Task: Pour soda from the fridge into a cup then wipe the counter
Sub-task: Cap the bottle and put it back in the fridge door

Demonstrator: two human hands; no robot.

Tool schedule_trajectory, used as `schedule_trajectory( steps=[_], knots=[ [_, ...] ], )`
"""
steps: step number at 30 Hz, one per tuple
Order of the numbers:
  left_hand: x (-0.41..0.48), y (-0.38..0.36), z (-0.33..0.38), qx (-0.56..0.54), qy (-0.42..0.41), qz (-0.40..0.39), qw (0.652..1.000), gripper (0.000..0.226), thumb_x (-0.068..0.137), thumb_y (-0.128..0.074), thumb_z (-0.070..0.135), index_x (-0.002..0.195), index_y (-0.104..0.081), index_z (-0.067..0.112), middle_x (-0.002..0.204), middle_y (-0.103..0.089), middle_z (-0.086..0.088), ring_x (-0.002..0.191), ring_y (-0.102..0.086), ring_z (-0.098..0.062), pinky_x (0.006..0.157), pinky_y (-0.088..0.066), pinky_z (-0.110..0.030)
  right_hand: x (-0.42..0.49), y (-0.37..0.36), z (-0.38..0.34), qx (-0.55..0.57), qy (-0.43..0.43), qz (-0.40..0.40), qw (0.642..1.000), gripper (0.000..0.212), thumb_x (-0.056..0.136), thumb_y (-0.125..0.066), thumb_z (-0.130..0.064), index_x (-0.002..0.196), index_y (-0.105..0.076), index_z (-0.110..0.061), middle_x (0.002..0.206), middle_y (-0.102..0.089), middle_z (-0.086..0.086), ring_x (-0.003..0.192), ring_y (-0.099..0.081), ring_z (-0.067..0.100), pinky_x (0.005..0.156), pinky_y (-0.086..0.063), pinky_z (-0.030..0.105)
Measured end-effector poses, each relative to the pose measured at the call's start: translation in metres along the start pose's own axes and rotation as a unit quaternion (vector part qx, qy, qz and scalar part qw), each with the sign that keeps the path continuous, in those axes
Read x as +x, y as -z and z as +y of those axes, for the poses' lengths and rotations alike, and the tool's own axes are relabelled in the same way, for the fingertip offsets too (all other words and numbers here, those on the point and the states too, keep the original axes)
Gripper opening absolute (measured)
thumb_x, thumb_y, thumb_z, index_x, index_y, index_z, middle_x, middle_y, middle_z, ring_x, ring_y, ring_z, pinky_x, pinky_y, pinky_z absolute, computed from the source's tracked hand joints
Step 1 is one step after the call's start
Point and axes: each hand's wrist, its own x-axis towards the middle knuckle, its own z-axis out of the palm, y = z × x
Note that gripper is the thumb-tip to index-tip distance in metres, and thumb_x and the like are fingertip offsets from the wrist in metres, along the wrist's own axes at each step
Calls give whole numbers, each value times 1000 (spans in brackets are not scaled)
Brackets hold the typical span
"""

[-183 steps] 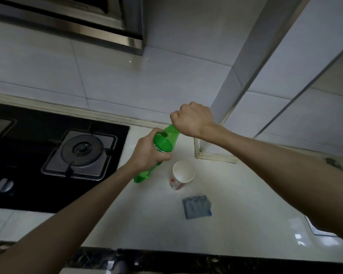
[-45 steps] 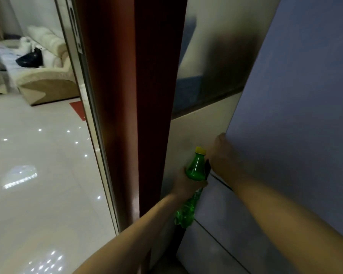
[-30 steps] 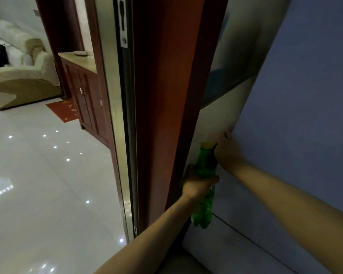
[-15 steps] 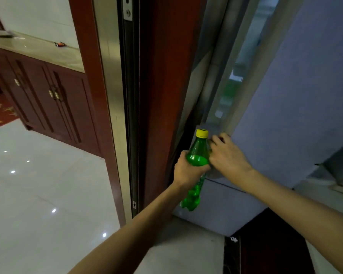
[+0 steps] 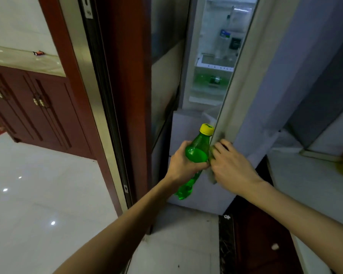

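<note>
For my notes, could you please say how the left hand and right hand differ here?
The left hand wraps the green bottle; the right hand hooks the edge of the fridge door. The left hand lies left of the bottle, the right hand right of it. Both are bare.

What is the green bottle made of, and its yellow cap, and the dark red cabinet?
The green bottle looks like clear glossy plastic; light shines through it. Its yellow cap is likely opaque plastic, fairly dull. The dark red cabinet is probably varnished wood: grooved panels, slight sheen.
</note>
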Motion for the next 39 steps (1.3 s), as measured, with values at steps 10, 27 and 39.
schedule_trajectory(
  steps=[10, 27, 39],
  knots=[
    [-26, -21, 41, 112, -146, -50, 982, 66, 58, -86, 44, 113, -57, 23, 105, -59, -2, 100, -58, -24, 85, -49, -41, -70, 13, 10, 108, -103, 5, 989, 24, 75, -54, -20, 88, -70, -7, 100, -64, 13, 103, -55, 33, 101, -34, 42],
    [45, -52, 124, 61, -359, -97, 926, 70, 62, -90, 14, 124, -58, 10, 119, -62, -1, 111, -57, -20, 95, -45, -31, -90, -3, 36, 126, -265, -103, 950, 68, 72, -61, -24, 134, -51, 3, 135, -55, 21, 121, -55, 34, 96, -49, 44],
    [93, -132, 117, 88, -462, -175, 865, 60, 68, -83, 11, 122, -58, 23, 131, -52, -3, 120, -46, -26, 102, -40, -39, -89, -8, 45, 74, -283, -111, 950, 66, 71, -63, -20, 130, -53, 6, 117, -64, 20, 102, -62, 32, 89, -51, 42]
  ],
)
